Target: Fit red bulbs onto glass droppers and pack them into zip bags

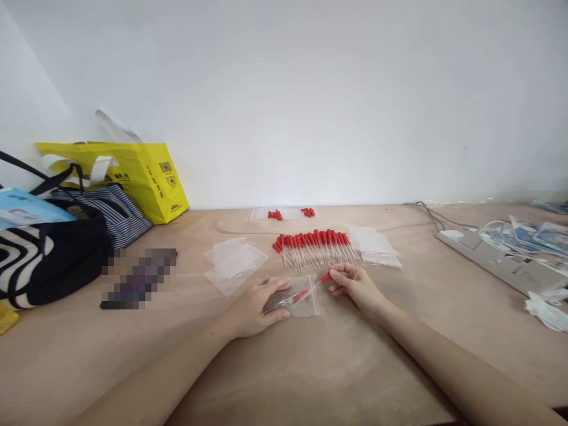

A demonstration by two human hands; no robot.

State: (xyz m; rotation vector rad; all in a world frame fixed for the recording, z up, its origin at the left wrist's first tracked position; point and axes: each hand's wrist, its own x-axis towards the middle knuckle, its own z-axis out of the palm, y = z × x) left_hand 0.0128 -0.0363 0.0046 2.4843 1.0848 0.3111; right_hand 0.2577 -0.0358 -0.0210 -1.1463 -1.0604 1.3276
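A small clear zip bag lies flat on the table with one red-capped piece inside it. Over the bag's left part rests my left hand, thumb and fingers spread apart. My right hand pinches the red end of a thin, clear red-capped tube; its other end points at the bag's right edge, and I cannot tell whether it is inside. Just beyond the hands lies a row of similar red-capped tubes, with loose red caps at the row's left end.
Flat clear bags lie to the left of the row, and a stack of bags to its right. Farther back, red caps lie on a clear bag. A power strip stands at right; a yellow bag at left.
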